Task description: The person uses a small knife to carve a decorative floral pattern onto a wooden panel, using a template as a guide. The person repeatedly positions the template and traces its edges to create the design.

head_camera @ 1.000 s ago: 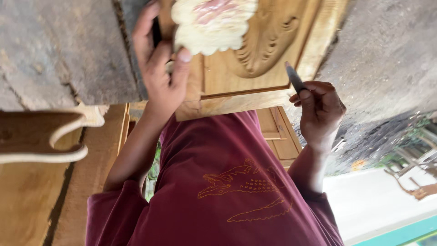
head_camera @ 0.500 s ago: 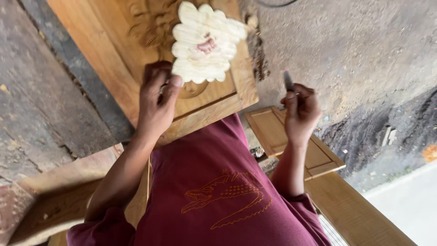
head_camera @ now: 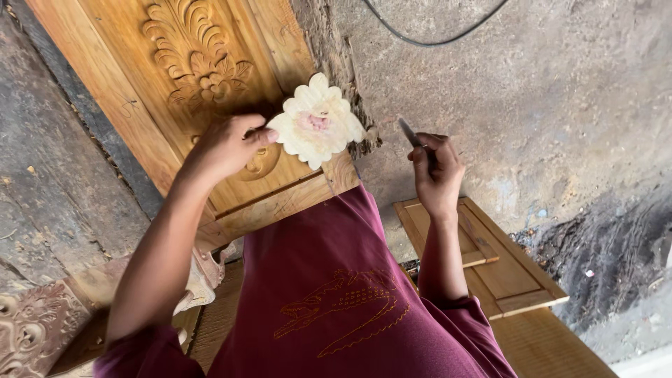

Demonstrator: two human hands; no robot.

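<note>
Rough concrete floor (head_camera: 560, 84), grey and stained, with a black cable (head_camera: 434, 35) looping across near the top edge. Large carved wooden door panel (head_camera: 175, 77) lies on the floor at upper left, leaf-and-flower relief in its centre. Smaller plain framed panel (head_camera: 490, 259) lies on the floor at lower right, under the right forearm. Another carved piece (head_camera: 28, 329), darker and dusty, sits at the bottom left corner.

Left hand (head_camera: 224, 147): grip closed on the edge of a pale carved flower piece (head_camera: 318, 120), thumb on top, fingers behind. Flower has scalloped petals and a pinkish mark in the middle; it's held above the lower right corner of the big door panel, overlapping its frame.

Right hand (head_camera: 437, 171): grip closed around a narrow metal blade tool (head_camera: 409, 133), tip pointing up-left toward the flower, well apart from it, not touching. Handle is hidden in the fist.

Maroon shirt (head_camera: 336, 301) with an outline print fills the bottom centre.
</note>
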